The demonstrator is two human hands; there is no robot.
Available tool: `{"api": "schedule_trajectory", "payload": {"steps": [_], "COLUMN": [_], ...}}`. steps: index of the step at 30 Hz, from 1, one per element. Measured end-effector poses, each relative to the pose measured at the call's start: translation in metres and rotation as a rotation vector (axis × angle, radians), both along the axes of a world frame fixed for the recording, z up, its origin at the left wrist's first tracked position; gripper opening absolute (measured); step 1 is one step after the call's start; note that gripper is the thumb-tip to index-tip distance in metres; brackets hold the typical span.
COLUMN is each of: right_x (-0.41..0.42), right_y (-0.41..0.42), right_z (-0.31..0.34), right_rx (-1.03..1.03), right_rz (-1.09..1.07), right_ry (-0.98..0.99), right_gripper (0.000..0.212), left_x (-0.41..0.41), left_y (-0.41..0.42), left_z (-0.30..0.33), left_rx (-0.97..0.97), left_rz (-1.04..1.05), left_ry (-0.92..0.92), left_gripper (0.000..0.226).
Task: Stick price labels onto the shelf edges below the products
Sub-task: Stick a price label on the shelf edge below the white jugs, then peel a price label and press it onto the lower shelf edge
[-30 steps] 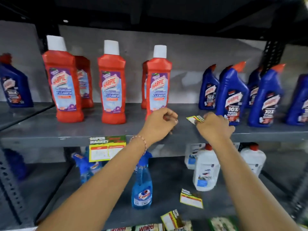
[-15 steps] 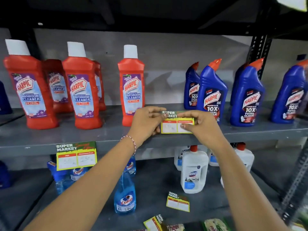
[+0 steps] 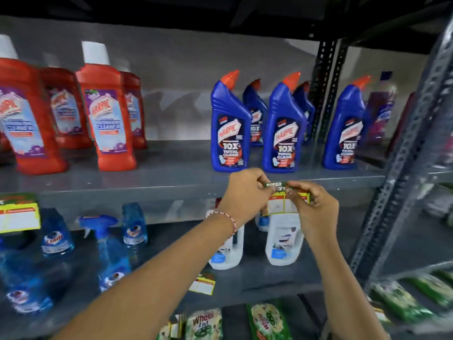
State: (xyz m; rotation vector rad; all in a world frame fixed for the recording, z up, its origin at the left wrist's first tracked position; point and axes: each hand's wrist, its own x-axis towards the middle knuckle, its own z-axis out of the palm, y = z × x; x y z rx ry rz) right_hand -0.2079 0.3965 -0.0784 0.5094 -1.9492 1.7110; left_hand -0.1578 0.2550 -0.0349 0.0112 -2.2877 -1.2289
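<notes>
A green, yellow and white price label (image 3: 282, 201) is held flat against the front edge of the grey upper shelf (image 3: 147, 191), below the blue Harpic toilet cleaner bottles (image 3: 230, 128). My left hand (image 3: 245, 192) pinches the label's upper left corner. My right hand (image 3: 310, 204) pinches its top middle and covers its right part. Another price label (image 3: 18, 215) is stuck on the same shelf edge at the far left, under the red Harpic bathroom cleaner bottles (image 3: 107, 114).
White bottles (image 3: 282, 244) and blue Colin spray bottles (image 3: 112, 251) stand on the lower shelf, where a loose price label (image 3: 202, 283) lies. Green Wheel packets (image 3: 203, 325) sit at the bottom. A slotted metal upright (image 3: 402, 173) stands close on the right.
The view has swung right. Both hands carried the label from in front of the red bottle rightward and down onto the shelf edge under the blue bottles.
</notes>
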Motion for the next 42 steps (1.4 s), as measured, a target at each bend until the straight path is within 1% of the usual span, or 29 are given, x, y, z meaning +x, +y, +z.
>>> {"api": "schedule_trajectory", "payload": {"steps": [4, 8, 10, 13, 16, 18, 21, 22, 23, 25, 26, 28, 30, 32, 34, 35, 38, 39, 40, 41, 42], "right_x": [-0.017, -0.022, -0.027, -0.034, -0.03, -0.024, -0.017, -0.015, -0.012, -0.006, -0.003, 0.002, 0.004, 0.002, 0.001, 0.001, -0.001, -0.004, -0.008, -0.012, -0.016], "right_y": [0.004, -0.003, -0.001, 0.004, 0.002, -0.003, -0.015, -0.021, -0.03, -0.05, -0.06, -0.08, -0.099, -0.116, -0.133, -0.14, -0.158, -0.161, -0.165, -0.168, -0.169], "right_z": [-0.004, -0.008, -0.009, -0.011, -0.019, -0.034, -0.075, -0.091, -0.108, -0.14, -0.155, -0.179, -0.199, -0.217, -0.234, -0.243, -0.266, -0.27, -0.273, -0.275, -0.276], "right_rx": [-0.025, -0.021, -0.039, -0.129, -0.205, -0.295, -0.383, -0.361, -0.296, -0.095, 0.012, 0.219, 0.429, 0.577, 0.629, 0.663, 0.885, 0.913, 0.905, 0.881, 0.865], "right_rz": [0.013, -0.046, -0.127, -0.201, -0.286, -0.317, -0.266, -0.218, -0.16, -0.036, 0.02, 0.114, 0.185, 0.253, 0.311, 0.324, 0.278, 0.255, 0.241, 0.237, 0.239], "right_ry": [-0.012, 0.024, 0.047, 0.012, 0.012, -0.04, -0.254, -0.321, -0.386, -0.51, -0.557, -0.608, -0.616, -0.628, -0.661, -0.67, -0.588, -0.58, -0.603, -0.646, -0.688], "right_gripper": [0.022, 0.013, 0.016, 0.027, 0.022, 0.018, 0.019, 0.02, 0.018, 0.013, 0.017, 0.021, 0.021, 0.02, 0.018, 0.024, 0.058, 0.065, 0.067, 0.066, 0.061], "left_x": [-0.011, -0.013, -0.011, -0.005, 0.005, 0.013, 0.021, 0.022, 0.021, 0.02, 0.019, 0.017, 0.012, 0.004, -0.004, -0.007, -0.014, -0.016, -0.018, -0.019, -0.018], "left_y": [0.011, 0.009, 0.007, 0.002, -0.006, -0.016, -0.043, -0.054, -0.065, -0.084, -0.093, -0.109, -0.121, -0.132, -0.138, -0.14, -0.144, -0.146, -0.148, -0.151, -0.153], "left_z": [0.0, 0.0, 0.001, -0.001, -0.015, -0.034, -0.079, -0.097, -0.116, -0.152, -0.168, -0.196, -0.219, -0.239, -0.254, -0.261, -0.274, -0.278, -0.281, -0.283, -0.283], "left_rx": [-0.001, -0.054, -0.09, -0.148, -0.168, -0.157, -0.124, -0.077, -0.029, 0.012, 0.006, -0.002, -0.011, -0.053, -0.147, -0.194, -0.259, -0.25, -0.223, -0.179, -0.13], "left_rz": [0.081, 0.158, 0.192, 0.245, 0.287, 0.31, 0.329, 0.326, 0.323, 0.33, 0.339, 0.352, 0.361, 0.369, 0.349, 0.32, 0.24, 0.244, 0.265, 0.294, 0.326], "left_ry": [-0.017, -0.078, -0.105, -0.109, -0.082, -0.096, -0.212, -0.265, -0.316, -0.445, -0.513, -0.626, -0.714, -0.788, -0.864, -0.891, -0.958, -0.954, -0.932, -0.897, -0.87], "left_gripper": [0.017, 0.029, 0.034, 0.04, 0.043, 0.041, 0.036, 0.032, 0.026, 0.011, 0.01, 0.025, 0.036, 0.048, 0.06, 0.065, 0.079, 0.081, 0.079, 0.07, 0.056]}}
